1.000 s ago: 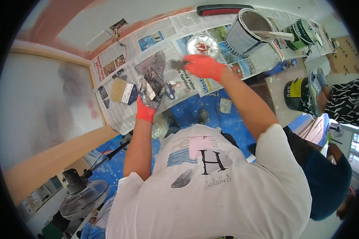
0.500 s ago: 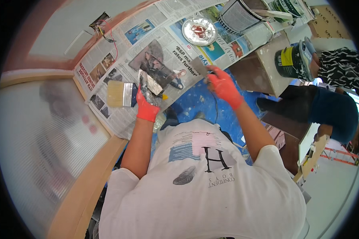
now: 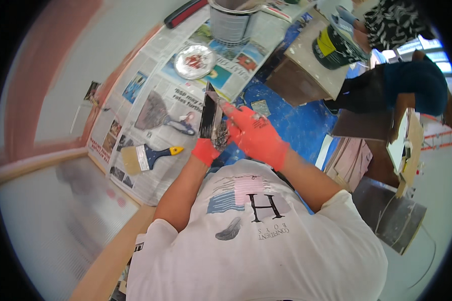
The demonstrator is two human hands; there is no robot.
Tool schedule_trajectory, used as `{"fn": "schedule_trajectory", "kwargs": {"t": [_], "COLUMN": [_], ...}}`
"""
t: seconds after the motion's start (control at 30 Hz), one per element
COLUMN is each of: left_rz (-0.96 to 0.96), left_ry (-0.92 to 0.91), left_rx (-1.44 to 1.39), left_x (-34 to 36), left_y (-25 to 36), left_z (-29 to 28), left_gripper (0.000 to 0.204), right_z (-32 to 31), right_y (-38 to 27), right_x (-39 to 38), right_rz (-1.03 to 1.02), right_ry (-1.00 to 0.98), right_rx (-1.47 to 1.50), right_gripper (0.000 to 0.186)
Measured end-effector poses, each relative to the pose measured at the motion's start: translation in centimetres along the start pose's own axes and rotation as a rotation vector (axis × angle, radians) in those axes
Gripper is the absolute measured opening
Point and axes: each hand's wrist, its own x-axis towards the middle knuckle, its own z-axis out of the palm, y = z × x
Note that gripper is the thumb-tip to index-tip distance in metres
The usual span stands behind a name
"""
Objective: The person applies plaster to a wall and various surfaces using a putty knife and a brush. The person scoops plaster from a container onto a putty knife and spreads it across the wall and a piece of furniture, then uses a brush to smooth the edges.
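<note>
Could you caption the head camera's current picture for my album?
Gloved left hand holds a dark flat tool, right hand close beside it, by newspaper bearing a paintbrush and a scraper.

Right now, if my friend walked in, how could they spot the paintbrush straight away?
Find the newspaper spread in front of the person. Toward its near left end, the paintbrush lies flat, handle pointing toward the left hand. Its pale bristles and yellow-tipped dark handle set it apart from the wide, stained scraper just beyond it.
</note>
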Motion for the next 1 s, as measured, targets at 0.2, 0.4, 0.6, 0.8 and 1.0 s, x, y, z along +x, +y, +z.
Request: {"fn": "schedule_trajectory", "kwargs": {"t": [0.2, 0.4, 0.6, 0.8, 1.0], "left_rz": [-0.137, -0.183, -0.220, 0.150, 0.316], "left_ry": [0.026, 0.267, 0.139, -0.016, -0.119], "left_rx": [0.114, 0.294, 1.058, 0.607, 0.874], "left_x": [3.4, 7.1, 7.4, 12.0, 14.9], "left_y": [-5.8, -11.0, -13.1, -15.4, -17.3], "left_z": [2.5, 4.1, 10.4, 17.3, 20.7], "left_gripper": [0.041, 0.053, 0.053, 0.043, 0.039], "right_z": [-3.0, -7.3, -13.8, -13.9, -10.7], "right_y": [5.8, 10.3, 24.7, 22.4, 24.0], "right_x": [-6.5, -10.0, -10.2, -16.0, -16.1], "right_rz": [-0.036, -0.103, 0.008, 0.176, 0.183], "right_ry": [0.005, 0.202, 0.342, 0.293, 0.539], "right_rx": [-0.062, -0.129, -0.092, 0.010, -0.232], "right_gripper": [0.043, 0.050, 0.051, 0.052, 0.045]}}
